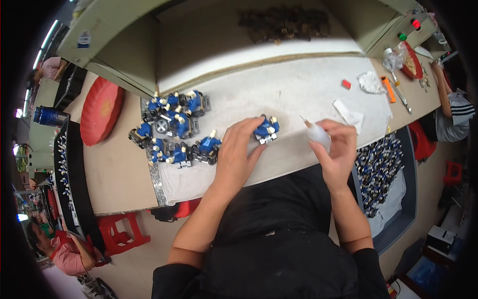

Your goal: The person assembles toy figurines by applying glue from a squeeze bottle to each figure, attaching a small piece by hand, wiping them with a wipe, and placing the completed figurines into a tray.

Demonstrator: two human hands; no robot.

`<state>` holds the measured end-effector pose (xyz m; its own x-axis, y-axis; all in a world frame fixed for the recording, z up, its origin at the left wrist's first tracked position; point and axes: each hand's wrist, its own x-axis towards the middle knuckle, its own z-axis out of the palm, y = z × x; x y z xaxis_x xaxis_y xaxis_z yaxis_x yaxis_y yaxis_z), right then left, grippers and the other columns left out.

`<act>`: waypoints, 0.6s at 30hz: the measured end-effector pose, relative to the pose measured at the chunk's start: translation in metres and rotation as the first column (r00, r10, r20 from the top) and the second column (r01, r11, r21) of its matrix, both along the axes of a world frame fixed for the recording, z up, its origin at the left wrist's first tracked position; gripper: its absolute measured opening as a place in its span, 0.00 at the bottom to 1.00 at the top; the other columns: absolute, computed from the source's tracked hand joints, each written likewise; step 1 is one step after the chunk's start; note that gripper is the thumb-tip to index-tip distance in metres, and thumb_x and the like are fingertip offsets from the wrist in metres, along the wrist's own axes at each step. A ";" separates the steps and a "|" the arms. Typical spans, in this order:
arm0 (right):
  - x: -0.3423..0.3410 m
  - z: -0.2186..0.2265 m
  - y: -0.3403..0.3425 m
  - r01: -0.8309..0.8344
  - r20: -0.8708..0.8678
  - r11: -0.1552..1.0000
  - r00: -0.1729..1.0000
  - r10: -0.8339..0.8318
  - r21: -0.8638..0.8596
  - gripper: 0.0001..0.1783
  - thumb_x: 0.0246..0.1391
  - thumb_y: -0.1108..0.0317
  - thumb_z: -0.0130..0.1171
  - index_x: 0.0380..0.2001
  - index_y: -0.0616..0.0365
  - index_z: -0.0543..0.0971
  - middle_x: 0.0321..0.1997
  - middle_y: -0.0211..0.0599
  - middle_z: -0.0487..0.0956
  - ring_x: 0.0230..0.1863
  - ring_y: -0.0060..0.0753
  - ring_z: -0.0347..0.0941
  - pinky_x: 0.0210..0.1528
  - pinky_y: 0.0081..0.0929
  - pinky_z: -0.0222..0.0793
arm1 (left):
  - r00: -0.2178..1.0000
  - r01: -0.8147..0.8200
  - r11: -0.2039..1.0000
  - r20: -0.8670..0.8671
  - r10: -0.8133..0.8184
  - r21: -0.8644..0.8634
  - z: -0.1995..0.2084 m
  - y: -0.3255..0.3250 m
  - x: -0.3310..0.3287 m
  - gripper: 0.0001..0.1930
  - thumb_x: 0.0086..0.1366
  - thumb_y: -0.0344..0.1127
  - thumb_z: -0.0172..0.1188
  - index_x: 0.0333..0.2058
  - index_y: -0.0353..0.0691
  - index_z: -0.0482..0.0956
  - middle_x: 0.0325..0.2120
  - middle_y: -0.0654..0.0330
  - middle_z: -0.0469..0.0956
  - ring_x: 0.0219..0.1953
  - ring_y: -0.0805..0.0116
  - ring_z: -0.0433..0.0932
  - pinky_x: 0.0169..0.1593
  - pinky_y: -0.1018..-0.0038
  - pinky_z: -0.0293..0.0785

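Observation:
My left hand (234,157) grips the edge of a small figurine (266,129) with a blue body, pale head and black-and-silver base, between thumb and fingers over the white cloth (294,84). Pinched in my right hand (339,154) is a white squeeze bottle (318,135); its thin needle tip points up and left toward the figurine, apart from it. Several similar blue figurines (180,124), some with wheels showing, stand crowded together to the left of my left hand.
A red tray (101,110) lies at the left. On the right are a red block (346,84), crumpled white paper (371,82), an orange-handled tool (388,90) and a brush. A grey bin (409,199) full of figurines stands below the table. Co-workers sit at both sides.

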<state>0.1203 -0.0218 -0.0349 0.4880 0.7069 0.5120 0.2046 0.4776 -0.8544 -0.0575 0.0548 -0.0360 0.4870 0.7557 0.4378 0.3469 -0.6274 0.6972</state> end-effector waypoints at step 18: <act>0.057 0.051 0.190 0.077 0.982 0.992 0.169 0.090 -0.104 0.16 0.42 0.74 0.53 0.39 0.59 0.74 0.38 0.42 0.74 0.42 0.42 0.69 0.44 0.31 0.66 | 0.994 0.081 0.993 0.076 -0.074 -0.084 0.001 0.003 -0.006 0.30 0.43 0.24 0.63 0.48 0.39 0.66 0.43 0.53 0.70 0.46 0.53 0.68 0.49 0.64 0.64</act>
